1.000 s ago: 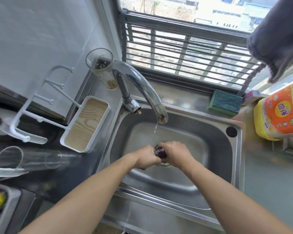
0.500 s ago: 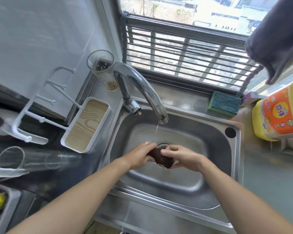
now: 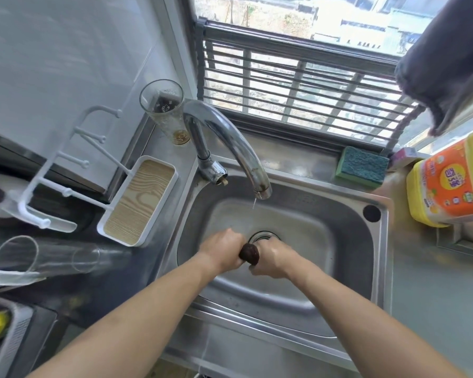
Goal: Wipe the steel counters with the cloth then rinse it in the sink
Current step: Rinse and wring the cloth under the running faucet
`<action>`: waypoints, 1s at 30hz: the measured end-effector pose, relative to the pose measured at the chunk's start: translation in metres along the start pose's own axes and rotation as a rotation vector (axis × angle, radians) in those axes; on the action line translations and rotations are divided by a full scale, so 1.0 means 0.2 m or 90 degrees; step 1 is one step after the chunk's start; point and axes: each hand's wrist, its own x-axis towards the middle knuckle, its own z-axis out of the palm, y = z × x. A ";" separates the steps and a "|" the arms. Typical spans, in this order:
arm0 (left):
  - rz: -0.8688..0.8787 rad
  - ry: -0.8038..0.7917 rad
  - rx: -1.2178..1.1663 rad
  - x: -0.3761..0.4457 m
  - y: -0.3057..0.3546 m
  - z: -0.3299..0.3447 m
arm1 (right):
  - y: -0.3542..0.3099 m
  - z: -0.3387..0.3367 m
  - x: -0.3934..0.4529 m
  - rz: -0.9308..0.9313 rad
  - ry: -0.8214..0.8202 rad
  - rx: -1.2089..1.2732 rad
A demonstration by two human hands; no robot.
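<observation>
Your left hand [image 3: 224, 251] and right hand [image 3: 273, 259] meet low over the middle of the steel sink [image 3: 377, 249], both curled tight around a small dark brown cloth [image 3: 249, 254] bunched into a wad between them. Only a rounded lump of the cloth shows between your fists; the rest is hidden inside your grip. The wad sits just on the near side of the drain [image 3: 265, 236], which your right hand partly covers.

The curved chrome tap [image 3: 230, 143] arches from the far left corner of the sink, and a thin trickle of water [image 3: 254, 203] falls from its spout, landing on the far side of your hands and not on the cloth.

On the desk [image 3: 434, 290] to the far left of the tap stands a tall clear glass [image 3: 164, 110]. Left of the sink lies a white tray with a wood-grain base [image 3: 139, 200], attached to a white peg rack [image 3: 66, 170], and nearer you a clear tumbler [image 3: 44, 255] lies on its side. On the far right rim rests a green scouring sponge [image 3: 362, 166], and a yellow and orange bottle [image 3: 451, 184] stands at the right edge. A grey cloth [image 3: 448, 58] hangs at the top right, in front of the barred window grille [image 3: 298, 77].
</observation>
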 end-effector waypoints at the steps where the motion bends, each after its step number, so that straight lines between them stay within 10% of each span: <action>1: -0.031 -0.021 -0.045 0.00 0.02 0.00 | 0.02 0.01 0.00 -0.005 0.050 -0.028; 11: -0.248 -0.239 -0.700 -0.08 0.17 0.04 | 0.16 0.06 0.00 -0.130 0.333 -0.200; 18: -0.233 -0.573 -0.917 -0.04 0.08 -0.02 | 0.22 0.12 0.00 -0.150 0.472 -0.154; 25: 0.016 -0.141 -0.257 0.04 -0.02 0.03 | 0.21 -0.04 -0.07 -0.058 -0.046 0.313; 30: 0.249 0.085 -0.118 0.03 -0.04 0.05 | 0.30 -0.11 -0.13 0.020 -0.255 0.730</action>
